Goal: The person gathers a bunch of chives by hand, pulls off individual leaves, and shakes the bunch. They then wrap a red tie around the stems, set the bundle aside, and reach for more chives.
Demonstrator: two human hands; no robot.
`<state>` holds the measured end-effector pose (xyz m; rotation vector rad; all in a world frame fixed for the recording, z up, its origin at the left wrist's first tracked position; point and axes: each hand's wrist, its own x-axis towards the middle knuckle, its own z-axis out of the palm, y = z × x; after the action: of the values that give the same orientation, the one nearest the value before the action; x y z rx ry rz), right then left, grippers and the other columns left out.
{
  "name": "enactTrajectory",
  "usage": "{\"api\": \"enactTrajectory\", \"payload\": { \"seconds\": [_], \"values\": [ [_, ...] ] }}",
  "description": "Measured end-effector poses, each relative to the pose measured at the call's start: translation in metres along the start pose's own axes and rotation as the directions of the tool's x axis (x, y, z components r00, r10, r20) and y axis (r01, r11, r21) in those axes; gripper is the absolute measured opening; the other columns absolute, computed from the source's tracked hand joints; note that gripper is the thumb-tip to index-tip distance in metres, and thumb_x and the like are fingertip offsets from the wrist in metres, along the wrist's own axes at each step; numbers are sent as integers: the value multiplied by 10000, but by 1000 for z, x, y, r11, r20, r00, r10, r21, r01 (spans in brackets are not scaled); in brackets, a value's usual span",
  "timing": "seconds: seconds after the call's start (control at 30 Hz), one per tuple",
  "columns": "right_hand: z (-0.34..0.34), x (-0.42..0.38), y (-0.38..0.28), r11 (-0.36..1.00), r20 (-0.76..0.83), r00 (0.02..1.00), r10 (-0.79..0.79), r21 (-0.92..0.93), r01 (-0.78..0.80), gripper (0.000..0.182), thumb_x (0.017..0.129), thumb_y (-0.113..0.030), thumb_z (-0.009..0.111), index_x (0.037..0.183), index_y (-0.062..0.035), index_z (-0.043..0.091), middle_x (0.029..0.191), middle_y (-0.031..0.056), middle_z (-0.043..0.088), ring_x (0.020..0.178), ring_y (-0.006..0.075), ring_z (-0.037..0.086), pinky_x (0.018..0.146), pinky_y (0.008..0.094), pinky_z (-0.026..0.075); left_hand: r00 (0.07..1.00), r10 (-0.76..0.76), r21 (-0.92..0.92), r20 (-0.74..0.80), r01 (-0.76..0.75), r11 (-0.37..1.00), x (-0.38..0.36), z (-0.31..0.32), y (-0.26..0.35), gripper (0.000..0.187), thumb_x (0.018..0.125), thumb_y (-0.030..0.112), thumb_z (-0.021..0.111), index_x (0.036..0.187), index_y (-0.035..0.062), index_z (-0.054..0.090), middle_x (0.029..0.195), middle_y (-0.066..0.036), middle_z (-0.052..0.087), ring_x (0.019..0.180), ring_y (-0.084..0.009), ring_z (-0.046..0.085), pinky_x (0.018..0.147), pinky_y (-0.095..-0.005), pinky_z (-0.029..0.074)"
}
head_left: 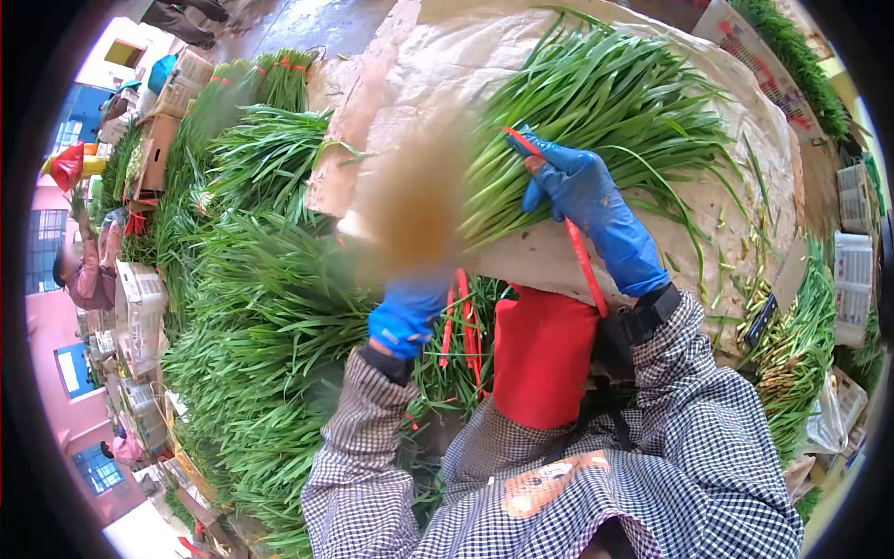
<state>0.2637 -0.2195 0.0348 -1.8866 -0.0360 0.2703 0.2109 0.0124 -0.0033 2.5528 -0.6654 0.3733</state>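
A large bunch of long green garlic chives [610, 98] lies on the pale covered board in front of me. My right hand [582, 182], in a blue glove, is at the stalk end with fingers closed on a red tie [579, 256]. One part of the tie crosses the stalks; the rest hangs below the hand toward my wrist. My left hand [410, 315], also blue-gloved, is at the near left edge of the board by the stalk ends. A brown smear on the lens hides its fingers and whatever they touch.
Piled chives [270, 326] fill the left side, with tied bunches [284, 79] farther back. Spare red ties [466, 326] hang beside my red-covered knee [545, 354]. Cut stalk scraps [754, 270] litter the board's right side. Another person [88, 270] is at far left near a white crate [140, 312].
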Motion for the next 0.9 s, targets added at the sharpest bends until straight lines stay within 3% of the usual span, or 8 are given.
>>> {"api": "enactTrajectory", "payload": {
  "seconds": [0.13, 0.2, 0.3, 0.33, 0.43, 0.5, 0.57, 0.9],
  "values": [
    [1, 0, 3, 1000, -16, 1000, -10, -6, 10, 335, 927, -229, 505, 1255, -169, 538, 576, -2, 623, 385, 54, 425, 396, 221, 396, 978, -201, -10, 64, 202, 979, -42, -34, -18, 451, 849, -6, 473, 1299, 14, 445, 1280, -167, 483, 1195, -306, 445, 1003, -369, 346],
    [2, 1, 3, 1000, -24, 999, 30, 10, -29, 335, 922, -222, 512, 1251, -168, 543, 577, -2, 624, 385, 54, 427, 397, 225, 400, 951, -307, -114, -44, 300, 947, -56, -44, -22, 227, 879, 7, 483, 1071, 39, 599, 1027, -127, 613, 958, -253, 585, 854, -321, 444],
    [4, -2, 7, 999, -62, 998, -15, 30, 17, 330, 918, -210, 516, 1242, -165, 552, 579, -1, 622, 391, 55, 431, 402, 228, 405, 958, -241, -251, -157, 198, 948, -28, -49, -16, 102, 904, 55, 510, 918, 46, 610, 819, -78, 627, 748, -196, 604, 725, -282, 469],
    [5, -3, 8, 999, -60, 998, -18, 27, 19, 330, 918, -210, 516, 1242, -165, 552, 579, -1, 622, 391, 55, 431, 402, 228, 405, 964, -181, -97, -197, 164, 982, -19, -43, -16, 95, 915, 94, 525, 924, 33, 598, 824, -69, 645, 760, -161, 612, 738, -272, 474],
    [3, -4, 8, 998, -46, 999, -22, 51, 25, 324, 918, -206, 516, 1237, -164, 558, 586, 2, 622, 400, 53, 435, 406, 225, 405, 919, -258, -269, -300, 178, 947, 11, -26, -7, 104, 913, 102, 535, 953, 23, 590, 908, -74, 653, 839, -145, 610, 783, -272, 471],
    [3, -5, 7, 996, -34, 999, -15, 85, 18, 326, 918, -207, 516, 1237, -156, 558, 594, 5, 623, 407, 54, 440, 410, 222, 404, 934, -219, -148, -284, 183, 972, 11, -19, -12, 130, 913, 112, 540, 992, 19, 585, 982, -84, 646, 900, -149, 604, 821, -272, 463],
    [3, -4, 11, 996, -39, 999, -29, 79, 32, 329, 916, -203, 517, 1239, -150, 555, 596, 7, 624, 407, 54, 442, 412, 222, 405, 911, -374, -511, -173, 241, 825, 13, -17, -3, 160, 902, 119, 560, 1018, 11, 583, 1006, -91, 639, 912, -153, 598, 834, -277, 459],
    [4, -6, 12, 994, -59, 994, -97, 45, 99, 345, 909, -180, 514, 1248, -124, 542, 596, 14, 628, 402, 58, 442, 414, 227, 408, 920, -342, -197, -194, 305, 932, -48, -10, -48, 127, 878, 67, 572, 982, 7, 612, 857, -49, 665, 761, -94, 594, 702, -228, 479]
  ]
}}
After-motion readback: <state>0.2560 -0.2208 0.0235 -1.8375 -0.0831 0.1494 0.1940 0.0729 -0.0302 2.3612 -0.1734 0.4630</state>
